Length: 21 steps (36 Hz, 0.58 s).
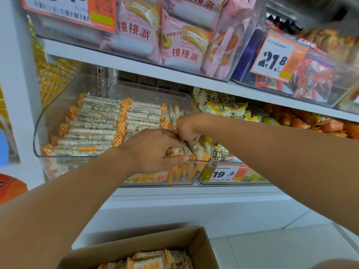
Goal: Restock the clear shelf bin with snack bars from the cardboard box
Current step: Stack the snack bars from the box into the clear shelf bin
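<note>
The clear shelf bin [58,111] sits on the middle shelf, holding neat rows of snack bars [97,123] in clear wrappers with orange checkered ends. At the bin's front right corner, my left hand [153,150] and my right hand [187,129] both grip a small bundle of snack bars [195,149] just above the bin's rim. The cardboard box [200,247] stands open on the floor below, with more bars [151,259] inside.
Above, a shelf carries pink pie packets [182,43] and a 21.8 price tag [275,59]. To the right of the bin stands another bin with yellow packets [223,107] and a 19.8 tag [225,172]. A white upright [17,94] borders the left.
</note>
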Each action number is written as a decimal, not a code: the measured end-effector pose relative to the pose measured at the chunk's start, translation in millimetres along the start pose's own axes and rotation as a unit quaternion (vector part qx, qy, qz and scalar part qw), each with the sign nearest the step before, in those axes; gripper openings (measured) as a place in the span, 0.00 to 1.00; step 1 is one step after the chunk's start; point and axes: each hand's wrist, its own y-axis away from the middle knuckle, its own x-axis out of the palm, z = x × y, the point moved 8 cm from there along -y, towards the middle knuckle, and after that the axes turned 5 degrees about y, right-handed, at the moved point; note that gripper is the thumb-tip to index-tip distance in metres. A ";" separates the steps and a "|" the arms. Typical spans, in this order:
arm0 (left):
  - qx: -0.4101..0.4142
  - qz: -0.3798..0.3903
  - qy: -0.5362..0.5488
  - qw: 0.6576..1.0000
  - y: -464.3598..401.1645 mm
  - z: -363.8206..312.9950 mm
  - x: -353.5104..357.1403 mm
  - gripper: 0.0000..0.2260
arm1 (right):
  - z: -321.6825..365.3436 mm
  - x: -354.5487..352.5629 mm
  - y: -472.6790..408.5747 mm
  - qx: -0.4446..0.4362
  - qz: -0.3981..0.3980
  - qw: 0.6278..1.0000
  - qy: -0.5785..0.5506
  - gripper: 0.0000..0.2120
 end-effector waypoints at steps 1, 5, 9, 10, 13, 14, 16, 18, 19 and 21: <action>0.003 0.001 -0.002 1.000 1.1 0.1 -0.5 0.24 | -0.3 -0.4 -1.4 0.007 0.001 1.000 -0.007 0.14; 0.000 0.018 0.005 1.000 5.7 4.0 0.2 0.26 | 0.3 -6.5 5.6 0.019 -0.006 1.000 0.014 0.14; 0.006 0.018 0.039 0.999 7.5 4.4 0.7 0.20 | 1.5 -14.9 13.1 0.034 -0.052 0.995 0.079 0.16; 0.008 0.019 0.041 0.999 7.7 3.7 0.1 0.19 | 0.2 -17.8 13.9 0.045 -0.069 0.994 0.075 0.16; -0.003 0.030 0.039 0.999 6.8 6.5 2.4 0.20 | -7.0 -21.9 12.6 0.078 -0.101 0.991 0.036 0.07; -0.005 0.030 0.046 0.998 6.6 5.9 2.3 0.22 | -8.1 -21.1 12.6 0.083 -0.101 0.991 0.024 0.10; -0.014 0.024 0.066 0.997 5.9 6.1 2.7 0.27 | -5.2 -20.1 14.4 0.077 -0.108 0.991 0.014 0.12; -0.027 0.020 0.086 0.996 4.7 9.5 4.7 0.24 | -2.5 -20.4 15.5 0.067 -0.133 0.989 0.021 0.09; -0.031 0.016 0.096 0.995 3.6 11.6 5.4 0.22 | -2.1 -20.9 16.7 0.061 -0.142 0.988 0.026 0.08; -0.039 0.015 0.106 0.993 2.6 13.6 4.7 0.17 | -4.3 -21.1 17.9 0.063 -0.144 0.987 0.033 0.09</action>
